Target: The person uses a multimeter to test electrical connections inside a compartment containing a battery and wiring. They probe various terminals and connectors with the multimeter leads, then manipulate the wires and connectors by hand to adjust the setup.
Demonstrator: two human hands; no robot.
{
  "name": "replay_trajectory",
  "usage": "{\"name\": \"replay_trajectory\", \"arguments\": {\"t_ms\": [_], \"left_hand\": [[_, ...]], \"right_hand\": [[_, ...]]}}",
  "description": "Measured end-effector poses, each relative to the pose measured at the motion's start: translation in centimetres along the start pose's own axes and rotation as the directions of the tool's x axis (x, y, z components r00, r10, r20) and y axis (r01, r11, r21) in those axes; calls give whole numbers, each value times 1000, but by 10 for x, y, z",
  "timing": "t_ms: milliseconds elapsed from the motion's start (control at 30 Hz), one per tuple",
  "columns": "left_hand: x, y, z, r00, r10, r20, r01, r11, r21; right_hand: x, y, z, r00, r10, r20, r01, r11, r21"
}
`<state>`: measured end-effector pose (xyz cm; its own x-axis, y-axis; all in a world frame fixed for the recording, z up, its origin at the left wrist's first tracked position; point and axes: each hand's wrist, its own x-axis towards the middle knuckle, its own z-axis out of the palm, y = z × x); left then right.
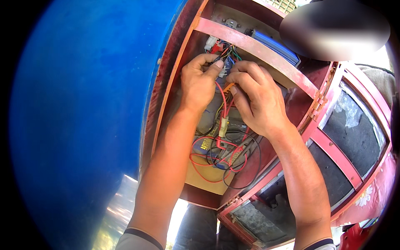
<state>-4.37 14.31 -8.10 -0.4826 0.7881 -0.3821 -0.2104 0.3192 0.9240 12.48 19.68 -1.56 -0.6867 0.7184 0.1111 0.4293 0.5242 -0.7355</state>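
Observation:
Inside an open red metal box, my left hand (199, 83) pinches a thin wire from the wire bundle (227, 49) between thumb and forefinger. Close beside it, my right hand (260, 96) has its fingers curled in, with an orange wire (228, 87) between thumb and forefinger. White plug connectors (211, 42) and a red connector (216, 48) hang by the bundle. Below the hands, a red wire (224, 100) runs down to a pale connector (223, 126). A dark multimeter (235, 135) lies there under looped red and black test leads (196, 160).
A blue finned unit (275, 46) sits behind the red crossbar (254, 50). The box's hinged red frame door (337, 156) stands open at the right. A large blue panel (83, 104) fills the left side. Pliers (246, 148) lie near the multimeter.

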Motion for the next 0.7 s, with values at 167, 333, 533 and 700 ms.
{"name": "replay_trajectory", "arguments": {"t_ms": [167,333,533,700], "left_hand": [[-1,-2,-3,999,30,16,-32,996,85],[-4,6,-7,999,22,31,-27,982,186],[-3,7,-15,987,105,118,-134,954,268],[0,9,-15,988,91,123,-124,949,290]], "right_hand": [[4,-1,2,997,82,-8,-82,997,8],[35,-30,13,921,388,-30,-389,910,-146],[57,-30,20,875,480,53,-436,833,-341],[50,-20,26,880,474,-20,-458,838,-298]]}}
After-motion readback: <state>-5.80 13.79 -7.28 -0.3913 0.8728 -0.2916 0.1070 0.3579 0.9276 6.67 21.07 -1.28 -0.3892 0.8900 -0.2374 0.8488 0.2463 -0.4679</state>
